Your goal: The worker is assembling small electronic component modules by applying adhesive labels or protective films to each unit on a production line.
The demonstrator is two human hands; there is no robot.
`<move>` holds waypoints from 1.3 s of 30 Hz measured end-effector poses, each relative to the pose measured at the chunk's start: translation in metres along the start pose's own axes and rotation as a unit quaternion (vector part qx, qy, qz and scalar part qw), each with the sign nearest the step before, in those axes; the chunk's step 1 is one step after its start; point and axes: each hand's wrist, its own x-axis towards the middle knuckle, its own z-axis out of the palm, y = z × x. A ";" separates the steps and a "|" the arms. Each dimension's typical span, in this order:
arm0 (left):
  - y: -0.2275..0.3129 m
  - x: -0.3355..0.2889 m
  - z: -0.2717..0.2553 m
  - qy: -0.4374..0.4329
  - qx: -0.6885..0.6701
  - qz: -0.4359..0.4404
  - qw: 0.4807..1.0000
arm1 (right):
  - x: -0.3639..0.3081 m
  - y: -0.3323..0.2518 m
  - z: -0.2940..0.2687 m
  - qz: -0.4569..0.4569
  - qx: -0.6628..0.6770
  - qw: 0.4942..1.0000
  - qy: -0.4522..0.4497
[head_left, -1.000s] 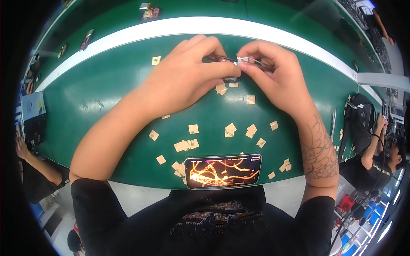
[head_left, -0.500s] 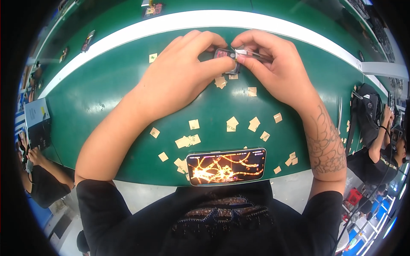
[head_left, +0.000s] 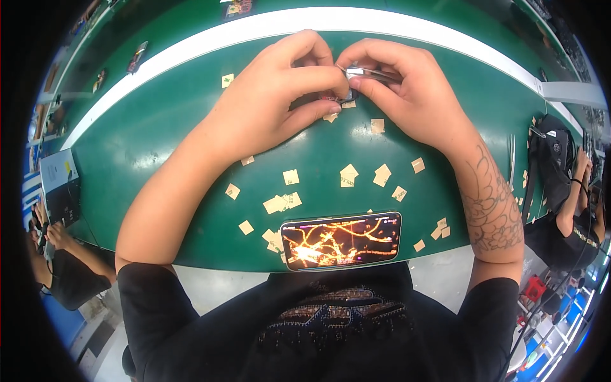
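Near the far side of the green table, both hands meet over a small dark-rimmed part point(head_left: 347, 96) with a bit of red on it. My left hand point(head_left: 267, 102) is closed on this part, its thumb below and fingers above, hiding most of it. Close beside it, my right hand point(head_left: 414, 83) pinches slim metal tweezers point(head_left: 380, 76), whose end lies by the part. A small whitish piece point(head_left: 354, 72) shows at the right fingertips; how it is held is hard to make out.
Small tan paper squares point(head_left: 291, 177) lie scattered on the green table point(head_left: 159, 172). A phone point(head_left: 340, 242) with a lit screen lies at the near edge. A black bag point(head_left: 554, 153) sits at right, a grey box point(head_left: 60, 181) at left. Other people work on both sides.
My left index finger and thumb have shifted on the dark-rimmed part, now covering more of it. My right hand still pinches the tweezers. The whole view has moved slightly.
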 end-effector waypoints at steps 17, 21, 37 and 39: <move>0.006 -0.003 0.003 0.040 0.004 -0.033 0.999 | -0.003 -0.011 -0.002 0.015 -0.030 0.998 -0.048; 0.004 -0.006 -0.003 0.051 0.054 -0.026 0.997 | -0.004 -0.012 -0.004 0.036 -0.019 0.998 -0.048; 0.008 -0.015 -0.007 0.015 0.172 0.031 0.984 | -0.012 -0.025 -0.015 0.015 -0.037 0.998 -0.043; 0.009 -0.014 -0.008 0.016 0.191 0.038 0.981 | -0.013 -0.030 -0.011 0.027 -0.074 0.996 -0.040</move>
